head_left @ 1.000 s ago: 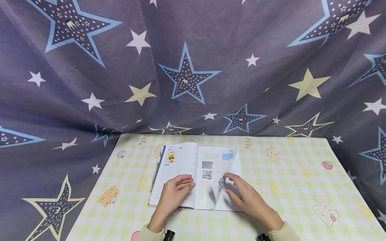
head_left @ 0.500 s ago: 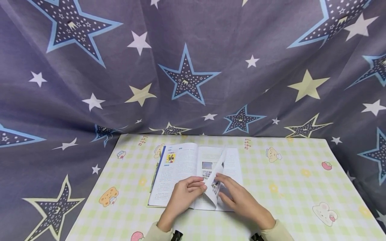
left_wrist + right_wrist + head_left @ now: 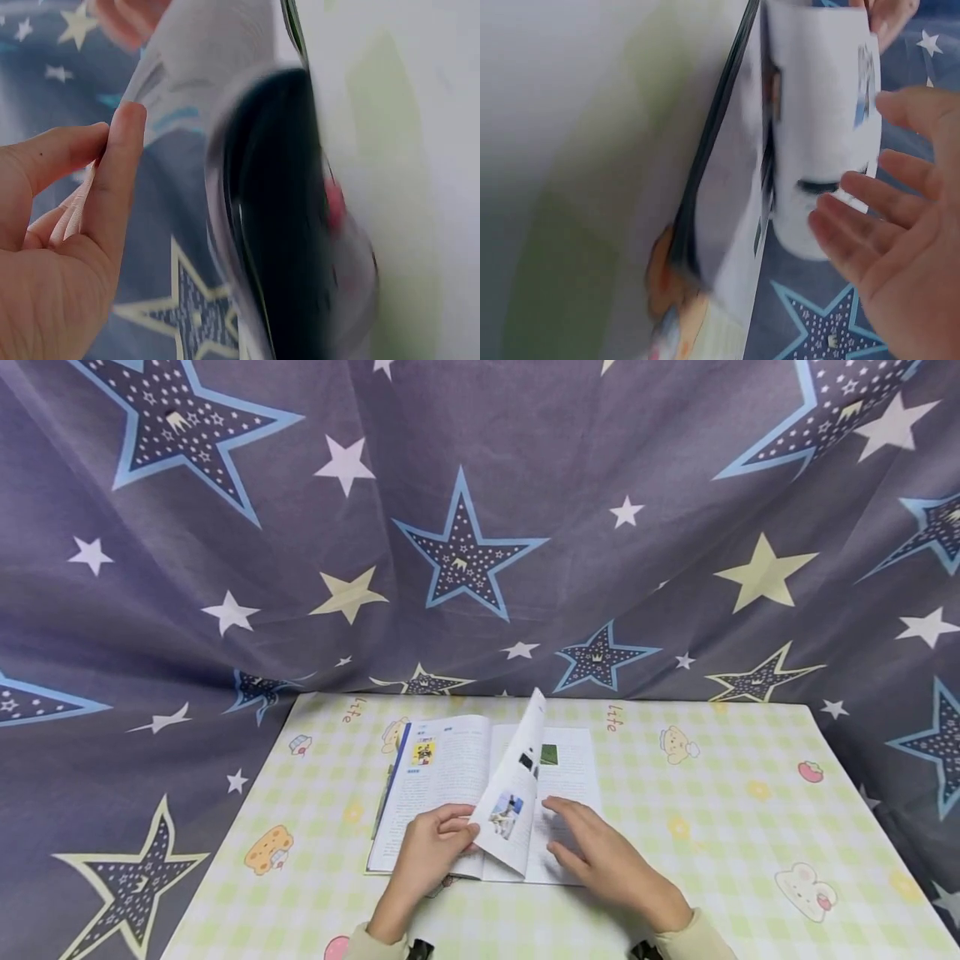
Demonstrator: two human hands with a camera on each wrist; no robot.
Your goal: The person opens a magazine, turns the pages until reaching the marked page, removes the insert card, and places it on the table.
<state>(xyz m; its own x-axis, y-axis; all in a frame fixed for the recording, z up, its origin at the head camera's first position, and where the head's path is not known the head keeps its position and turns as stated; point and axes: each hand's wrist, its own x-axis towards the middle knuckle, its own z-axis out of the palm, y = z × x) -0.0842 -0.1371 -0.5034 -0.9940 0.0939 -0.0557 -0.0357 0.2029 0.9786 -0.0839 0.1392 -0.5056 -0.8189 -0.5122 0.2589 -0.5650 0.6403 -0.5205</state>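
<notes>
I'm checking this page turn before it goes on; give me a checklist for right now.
1. Left hand has a grip on the raised page: ok, pinched between thumb and finger.
2. Right hand off that page: cannot tell; its fingers are open but very close.
3. Book lying open on the checkered tablecloth: ok.
4. Raised page laid flat: not ok, it stands up from the book.
5. Page numbers readable: cannot tell, print too small.

A book (image 3: pixel 450 768) lies on the table (image 3: pixel 750 843), curtain (image 3: pixel 570 568) seemingly just behind.
</notes>
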